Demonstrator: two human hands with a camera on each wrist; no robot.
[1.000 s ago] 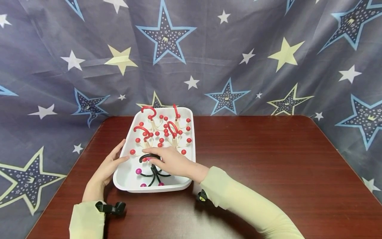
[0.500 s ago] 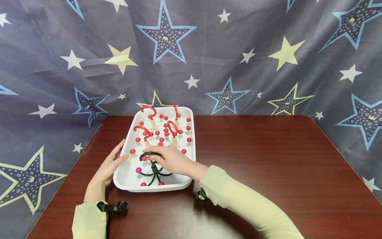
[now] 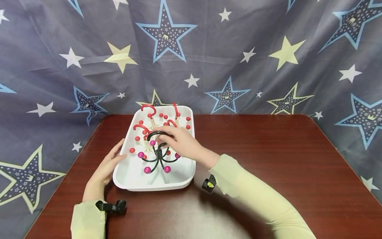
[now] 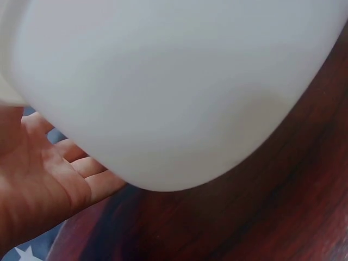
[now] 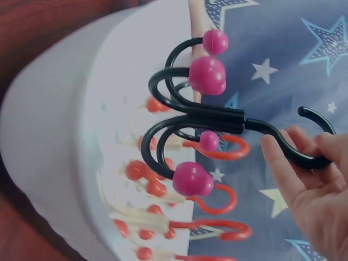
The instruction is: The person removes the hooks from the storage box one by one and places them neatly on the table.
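Note:
My right hand (image 3: 182,142) holds a black multi-prong hook hanger (image 3: 159,153) with magenta ball tips by its curved top hook. It hangs upright above the near part of a white tray (image 3: 128,181); in the right wrist view, its prongs (image 5: 163,138) are apart from the tray floor. Fingers of my right hand (image 5: 310,174) curl around the hook. My left hand (image 3: 105,167) rests against the tray's left side, its thumb at the rim. Mostly straight fingers lie along the outer wall in the left wrist view (image 4: 60,174).
Several cream hook hangers with red hooks (image 3: 148,109) and red ball tips stand in the far part of the tray. The tray sits on a dark red wooden table (image 3: 268,159). A star-patterned curtain (image 3: 209,43) hangs behind the table.
My right hand has lifted the black hook hanger up from the tray floor, slightly away from me and to the right. My left hand has stayed at the tray's side.

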